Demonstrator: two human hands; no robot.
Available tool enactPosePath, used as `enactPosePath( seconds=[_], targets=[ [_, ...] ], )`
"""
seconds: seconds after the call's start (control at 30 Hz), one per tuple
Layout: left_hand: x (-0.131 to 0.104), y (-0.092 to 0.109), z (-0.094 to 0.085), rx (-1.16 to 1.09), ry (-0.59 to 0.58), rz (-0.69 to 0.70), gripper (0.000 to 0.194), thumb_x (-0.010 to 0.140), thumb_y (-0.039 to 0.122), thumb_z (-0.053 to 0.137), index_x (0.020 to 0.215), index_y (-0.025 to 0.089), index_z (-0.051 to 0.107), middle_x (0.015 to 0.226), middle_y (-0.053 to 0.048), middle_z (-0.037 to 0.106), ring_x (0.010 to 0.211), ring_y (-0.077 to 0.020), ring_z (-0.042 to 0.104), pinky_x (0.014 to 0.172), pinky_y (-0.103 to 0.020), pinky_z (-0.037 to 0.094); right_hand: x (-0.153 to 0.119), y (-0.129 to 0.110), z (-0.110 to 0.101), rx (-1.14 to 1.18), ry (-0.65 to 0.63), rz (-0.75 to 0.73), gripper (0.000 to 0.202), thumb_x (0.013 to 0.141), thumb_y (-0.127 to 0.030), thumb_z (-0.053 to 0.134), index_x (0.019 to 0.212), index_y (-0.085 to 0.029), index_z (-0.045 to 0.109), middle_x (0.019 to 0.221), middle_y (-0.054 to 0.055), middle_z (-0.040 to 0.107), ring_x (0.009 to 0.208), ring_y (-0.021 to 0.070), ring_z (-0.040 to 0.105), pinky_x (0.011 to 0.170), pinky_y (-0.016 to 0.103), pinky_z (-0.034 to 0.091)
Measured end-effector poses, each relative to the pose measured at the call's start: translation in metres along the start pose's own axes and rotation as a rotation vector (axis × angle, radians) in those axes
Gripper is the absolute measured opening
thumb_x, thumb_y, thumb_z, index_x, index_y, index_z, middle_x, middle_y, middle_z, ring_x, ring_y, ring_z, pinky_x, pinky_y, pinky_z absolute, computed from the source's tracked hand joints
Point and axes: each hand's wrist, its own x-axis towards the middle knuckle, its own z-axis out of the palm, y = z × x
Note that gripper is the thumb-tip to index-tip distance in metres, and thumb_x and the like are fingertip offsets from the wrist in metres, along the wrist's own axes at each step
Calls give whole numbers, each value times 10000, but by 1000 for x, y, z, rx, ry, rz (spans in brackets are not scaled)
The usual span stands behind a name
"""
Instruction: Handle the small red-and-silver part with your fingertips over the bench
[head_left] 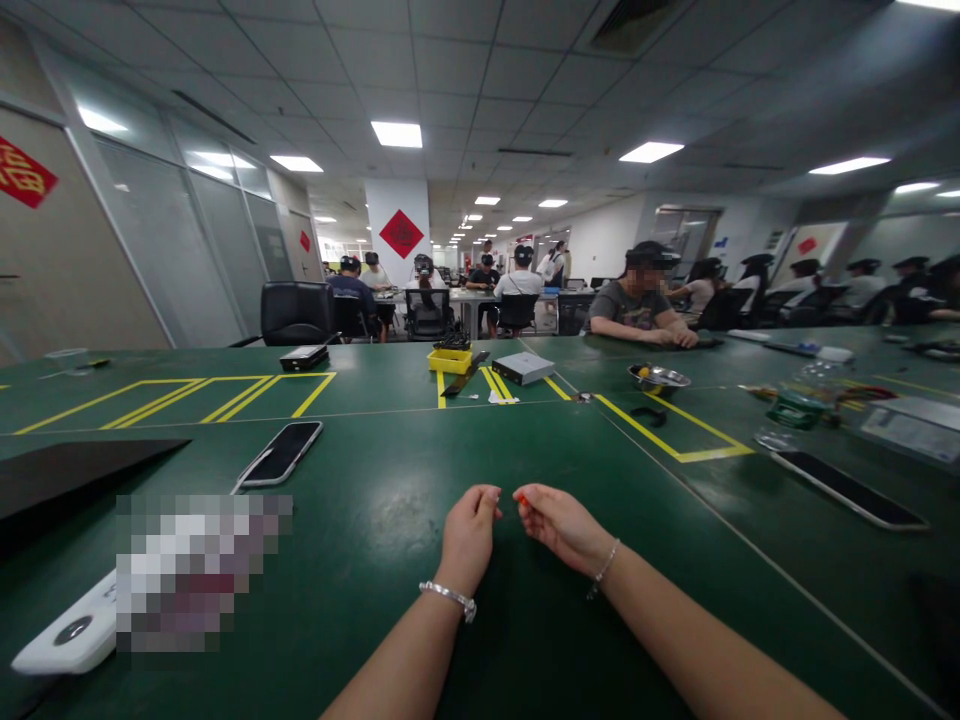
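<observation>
Just above the green table, my left hand (469, 535) is closed, its thumb against curled fingers. Whatever it may hold is hidden or too small to make out. My right hand (562, 525) faces it across a narrow gap. A small orange-red piece (523, 497) shows between its thumb and fingertips; its kind is too small to tell. The two hands do not touch. Both wrists wear bracelets.
A phone (283, 454) lies to the left, near a white device (71, 625) partly blurred out. Ahead are a yellow tray (450, 360), a grey box (523, 368) and a metal bowl (660, 378). Another phone (847, 488) lies right. A person (637, 305) sits across the table.
</observation>
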Motion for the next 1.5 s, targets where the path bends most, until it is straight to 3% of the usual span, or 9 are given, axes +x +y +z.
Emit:
enactPosePath(
  seconds=[0.3, 0.57, 0.7, 0.87, 1.07, 1.17, 1.37, 1.5],
  targets=[
    [0, 0, 2, -112, -43, -67, 356, 748, 411, 368, 887, 148, 563, 761, -48, 627, 644, -127, 555, 603, -249, 410, 3, 2, -5, 29, 3, 16, 212, 590, -148, 654, 782, -130, 566, 734, 24, 594, 573, 54, 521, 594, 209, 415],
    [1, -1, 4, -85, 56, -35, 230, 600, 273, 583, 795, 162, 534, 678, 4, 558, 651, -106, 514, 642, -231, 398, 3, 2, -7, 50, -31, 17, 192, 700, -304, 564, 754, -121, 581, 594, -1, 547, 519, 53, 500, 522, 191, 400],
    [2, -3, 5, -45, 86, -20, 230, 552, 198, 605, 760, 169, 510, 657, 22, 526, 642, -100, 493, 637, -226, 389, 3, 3, -8, 49, -36, 19, 166, 668, -250, 602, 775, -127, 573, 658, 8, 569, 567, 58, 520, 569, 197, 414],
    [0, 1, 2, -23, 41, -26, 221, 641, 328, 540, 788, 163, 533, 680, -1, 553, 655, -116, 504, 634, -239, 385, 1, 1, -6, 32, -14, 19, 208, 592, -153, 657, 779, -135, 568, 750, 20, 593, 608, 63, 533, 622, 213, 424],
    [-1, -2, 2, -88, -34, -6, 410, 759, 469, 318, 752, 138, 559, 645, -28, 572, 585, -117, 514, 575, -240, 386, 1, 0, -5, 26, -30, 29, 197, 658, -290, 609, 763, -125, 583, 629, 7, 559, 545, 61, 504, 558, 209, 406],
    [0, -4, 3, -110, -37, -20, 440, 759, 490, 305, 751, 132, 560, 629, -29, 573, 561, -114, 511, 560, -238, 387, 1, 0, -5, 17, -34, 31, 210, 669, -316, 593, 755, -125, 582, 602, 2, 549, 522, 59, 492, 543, 211, 401],
    [-1, -2, 3, -95, -42, -4, 415, 751, 482, 333, 725, 135, 560, 627, -24, 575, 575, -113, 516, 576, -237, 395, 0, 0, -4, 27, -31, 23, 192, 590, -175, 657, 758, -132, 577, 689, 7, 579, 584, 62, 520, 595, 215, 415],
    [-1, -1, 3, -79, -49, -2, 410, 751, 478, 335, 725, 136, 560, 639, -27, 580, 579, -113, 518, 576, -235, 394, 0, 0, -4, 29, -29, 23, 186, 593, -163, 649, 760, -127, 577, 702, 13, 586, 584, 62, 524, 601, 221, 416]
  ],
)
